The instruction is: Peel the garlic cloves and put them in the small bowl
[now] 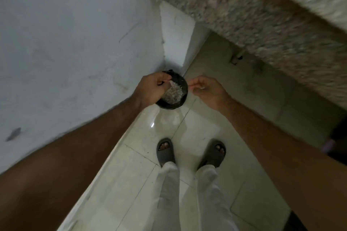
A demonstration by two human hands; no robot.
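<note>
A round black bin [183,86] stands on the floor in the corner, with a heap of pale garlic peels [173,94] inside it. My left hand [151,91] hovers over the bin's left rim with curled fingers, and a pale piece of peel [171,82] sticks out at its fingertips. My right hand [207,90] is just right of the bin, thumb and forefinger pinching a thin pale scrap [191,86]. No small bowl or whole garlic clove shows.
A white wall [65,52] runs along the left. A speckled stone counter [253,15] overhangs at the upper right. My feet in grey slippers [166,151] stand on glossy floor tiles [187,124] behind the bin.
</note>
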